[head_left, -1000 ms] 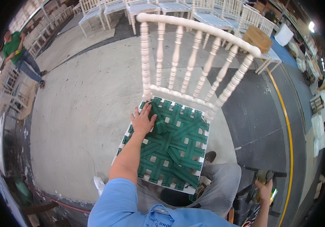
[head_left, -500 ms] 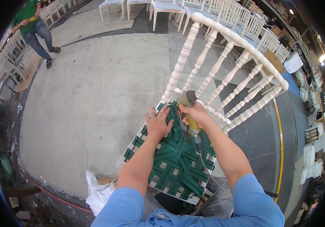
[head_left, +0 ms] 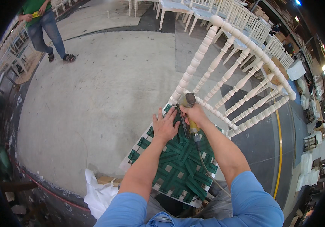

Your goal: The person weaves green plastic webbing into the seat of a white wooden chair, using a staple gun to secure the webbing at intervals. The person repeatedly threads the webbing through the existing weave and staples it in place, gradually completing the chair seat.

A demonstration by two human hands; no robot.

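A white chair with a turned-spindle back (head_left: 242, 56) stands in front of me, its seat woven from dark green webbing straps (head_left: 174, 162). My right hand (head_left: 195, 115) is closed round the body of a yellow and grey pneumatic staple gun (head_left: 188, 100), whose nose is over the seat's back rail near the left back post. Whether the nose touches the strap is hidden. My left hand (head_left: 165, 125), fingers spread, presses on the webbing just left of the tool. Loose strap ends lie across the middle of the seat.
An air hose (head_left: 209, 170) runs from the staple gun down past my right arm. A person in a green shirt (head_left: 37, 17) stands at the far left. Rows of white chairs (head_left: 174, 9) line the back. White wrapping (head_left: 98, 195) lies at lower left.
My view has shifted, so the chair sits slightly farther right. My left fingertips and the staple gun's nose have come closer together. The person in green has stepped to the right.
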